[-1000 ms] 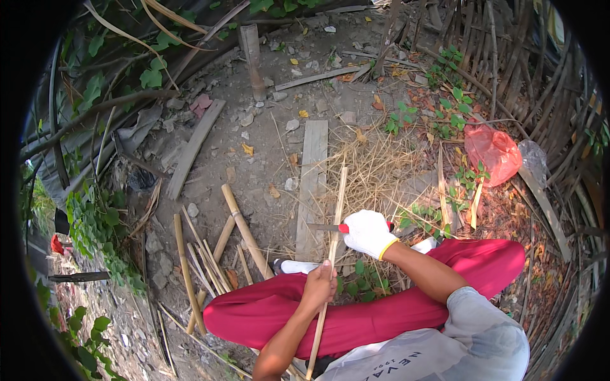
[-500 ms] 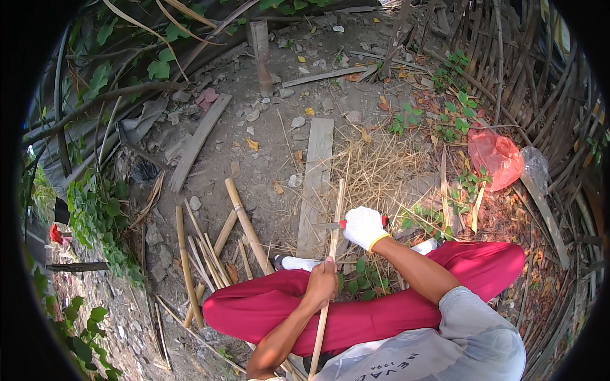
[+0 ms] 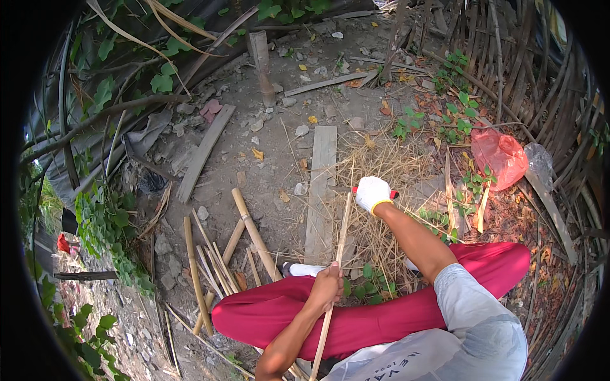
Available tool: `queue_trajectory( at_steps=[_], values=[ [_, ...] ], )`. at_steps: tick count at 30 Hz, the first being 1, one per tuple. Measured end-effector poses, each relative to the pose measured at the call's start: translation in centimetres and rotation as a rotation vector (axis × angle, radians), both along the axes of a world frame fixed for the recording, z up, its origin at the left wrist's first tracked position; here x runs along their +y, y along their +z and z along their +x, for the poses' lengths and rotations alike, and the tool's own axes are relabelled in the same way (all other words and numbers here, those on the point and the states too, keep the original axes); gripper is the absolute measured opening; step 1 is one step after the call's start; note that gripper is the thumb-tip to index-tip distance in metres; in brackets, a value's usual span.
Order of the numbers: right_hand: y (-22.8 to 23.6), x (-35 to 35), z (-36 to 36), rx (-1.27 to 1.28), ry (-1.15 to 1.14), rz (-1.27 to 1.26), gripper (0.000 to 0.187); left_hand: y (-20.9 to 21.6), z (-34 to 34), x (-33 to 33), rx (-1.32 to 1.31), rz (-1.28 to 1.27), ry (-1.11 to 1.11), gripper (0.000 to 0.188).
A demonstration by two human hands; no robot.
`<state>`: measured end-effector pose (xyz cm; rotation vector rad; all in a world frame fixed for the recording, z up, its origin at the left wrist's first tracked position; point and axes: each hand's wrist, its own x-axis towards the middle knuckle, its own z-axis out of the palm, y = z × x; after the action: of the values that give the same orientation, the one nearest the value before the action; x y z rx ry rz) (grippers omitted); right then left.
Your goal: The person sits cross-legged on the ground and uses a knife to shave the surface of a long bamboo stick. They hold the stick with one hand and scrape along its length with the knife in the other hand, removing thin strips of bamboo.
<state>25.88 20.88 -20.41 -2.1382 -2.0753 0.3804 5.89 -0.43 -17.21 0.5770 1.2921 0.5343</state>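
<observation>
My bare left hand (image 3: 328,287) is closed around a long, pale bamboo strip (image 3: 345,230), which runs from below my lap up past my knees, tilted slightly right at its far end. A white glove with a yellow cuff covers my right hand (image 3: 373,194). It grips the red handle of a knife (image 3: 394,193), beside the strip's far tip. The blade cannot be made out clearly now. Dry shavings (image 3: 381,162) lie on the ground beyond and under the right hand.
A flat wooden board (image 3: 321,190) lies ahead of me. Several bamboo poles and splits (image 3: 254,236) rest left of my knee. A red plastic bag (image 3: 499,159) lies at the right, near a stick fence (image 3: 508,70). An upright post (image 3: 262,66) stands at the far side.
My right hand with the knife has moved away from me along the strip, up to its far tip. My left hand still holds the strip and has shifted slightly lower in view.
</observation>
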Motion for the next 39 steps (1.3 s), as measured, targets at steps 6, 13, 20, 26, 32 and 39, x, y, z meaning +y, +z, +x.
queue_trajectory(
  at_steps=[6, 13, 20, 26, 32, 39],
  values=[
    [-0.9, 3.4, 0.5, -0.041, -0.074, -0.024, 0.026, 1.1, 0.4, 1.0, -0.069, -0.035, 0.035, 0.039],
    [-3.5, 4.2, 9.6, -0.176, -0.165, -0.234, 0.033, 1.1, -3.1, 0.0, -0.132, -0.025, 0.040, 0.042],
    [-1.1, -4.1, 8.8, 0.546, -0.043, -0.163, 0.049, 0.1, -1.3, 0.3, -0.198, -0.033, 0.092, 0.038],
    [2.3, -8.3, 4.0, 0.420, 0.224, -0.062, 0.040, 0.4, -0.2, -0.5, -0.061, 0.079, -0.014, 0.036],
    [6.1, -10.5, 1.7, 0.189, 0.249, -0.026, 0.027, -0.2, 0.0, -0.7, 0.088, 0.276, -0.183, 0.033],
    [6.9, -11.7, 0.5, 0.076, 0.342, -0.100, 0.026, -0.3, 0.2, -0.9, 0.188, 0.348, -0.290, 0.034]
  ],
)
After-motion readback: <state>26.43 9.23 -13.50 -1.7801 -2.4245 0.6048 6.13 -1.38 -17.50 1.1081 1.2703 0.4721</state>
